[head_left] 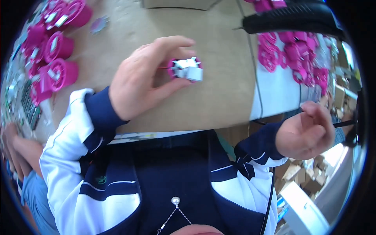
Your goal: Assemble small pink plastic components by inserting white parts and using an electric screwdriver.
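My left hand (143,76) is over the brown work surface (219,94), its thumb and fingers closed around the sides of a small round pink housing (171,71). A white and light-grey part with small prongs (187,66) sits in this housing, and a grey block (194,73) shows at its near right. A thin red wire (163,68) runs from its left side toward my palm. My right hand (305,131) is off the table's right front corner, its fingers curled in and slightly blurred. A dark thin rod or cable (344,123) shows just beyond its fingertips; whether the hand grips it is unclear.
Pink round housings (62,74) with white tags crowd the left side. More pink parts (297,55) lie at the right on a white surface, below a black ribbed handle-like object (290,19). A cardboard box (178,4) stands at the back. Another person's arm (27,147) is at the left.
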Action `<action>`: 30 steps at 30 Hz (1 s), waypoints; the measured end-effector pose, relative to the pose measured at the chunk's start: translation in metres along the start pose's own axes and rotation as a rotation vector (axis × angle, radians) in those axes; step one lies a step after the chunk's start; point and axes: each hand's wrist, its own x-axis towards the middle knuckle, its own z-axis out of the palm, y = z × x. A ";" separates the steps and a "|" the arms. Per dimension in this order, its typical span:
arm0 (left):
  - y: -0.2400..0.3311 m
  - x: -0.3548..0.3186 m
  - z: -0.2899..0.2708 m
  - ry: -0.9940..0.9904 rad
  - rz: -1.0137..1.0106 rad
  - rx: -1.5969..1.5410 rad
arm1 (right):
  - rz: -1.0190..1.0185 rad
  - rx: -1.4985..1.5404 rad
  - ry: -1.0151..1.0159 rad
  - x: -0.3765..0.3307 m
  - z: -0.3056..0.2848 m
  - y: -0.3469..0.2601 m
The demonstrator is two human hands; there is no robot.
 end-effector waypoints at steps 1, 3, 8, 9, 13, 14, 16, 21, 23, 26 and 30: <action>-0.001 -0.003 -0.003 0.003 -0.012 -0.006 | 0.004 -0.080 0.138 -0.002 -0.019 0.001; -0.002 -0.001 0.000 -0.017 0.002 -0.039 | 0.092 -0.188 0.361 -0.005 -0.027 -0.004; -0.007 -0.006 -0.006 -0.111 -0.031 0.009 | 0.501 -0.691 -0.012 -0.006 0.053 0.032; -0.008 -0.004 -0.005 -0.109 -0.026 -0.014 | 0.544 -0.703 -0.034 -0.012 0.054 0.046; -0.004 -0.008 -0.004 -0.084 -0.061 -0.065 | 0.468 -0.912 -0.194 -0.021 0.045 0.086; -0.004 -0.006 -0.003 -0.081 -0.068 -0.077 | 0.486 -0.957 -0.266 -0.020 0.043 0.090; 0.001 -0.001 -0.002 -0.082 -0.064 -0.048 | 0.495 -0.995 -0.315 -0.015 0.035 0.092; -0.005 -0.001 0.002 -0.006 -0.003 0.035 | 0.368 -0.945 -0.296 -0.010 0.045 0.086; -0.007 -0.002 0.004 0.015 0.018 0.044 | 0.329 -0.923 -0.277 -0.005 0.040 0.073; -0.011 -0.002 0.005 0.043 0.073 0.035 | 0.484 -0.978 -0.105 0.004 0.038 0.046; -0.011 -0.003 0.006 0.058 0.098 0.041 | 0.648 -0.907 0.010 0.008 0.043 0.000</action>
